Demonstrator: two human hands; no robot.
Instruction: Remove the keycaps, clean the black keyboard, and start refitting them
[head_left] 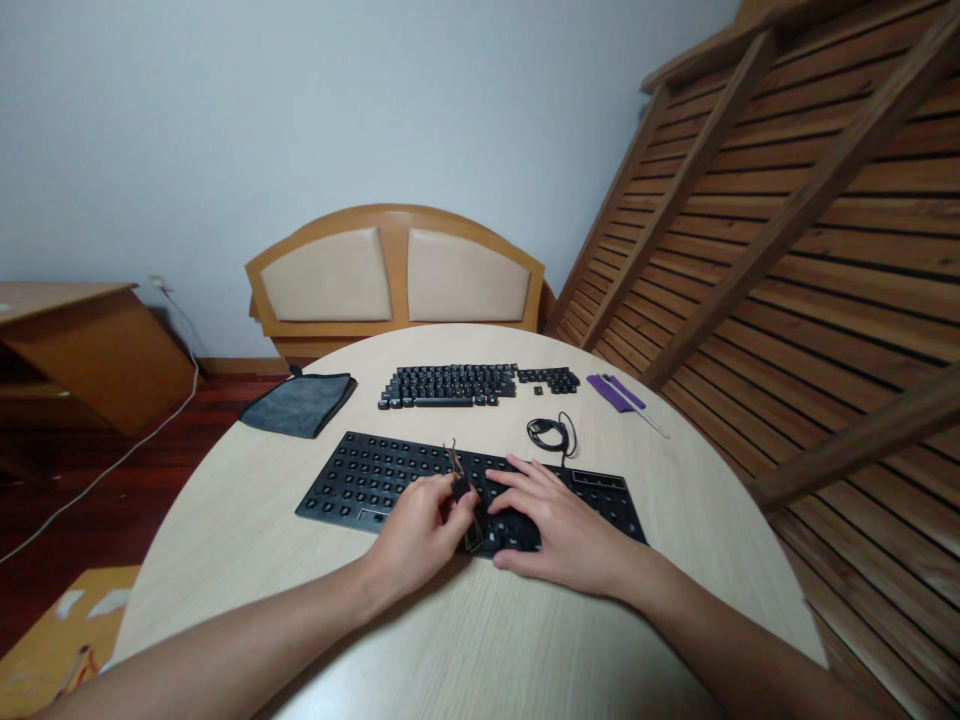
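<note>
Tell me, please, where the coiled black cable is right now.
In the head view, the cable lies right of centre on the table, just beyond the keyboard and the right hand, nearer than the smaller keycap group.

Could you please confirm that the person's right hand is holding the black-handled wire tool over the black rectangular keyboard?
Not quite: the head view shows that the left hand holds the black-handled wire tool over the black rectangular keyboard.

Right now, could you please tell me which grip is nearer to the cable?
Right. The right grip is over the keyboard, just on the near side of the cable; the left grip is farther off, to the cable's left.
</note>
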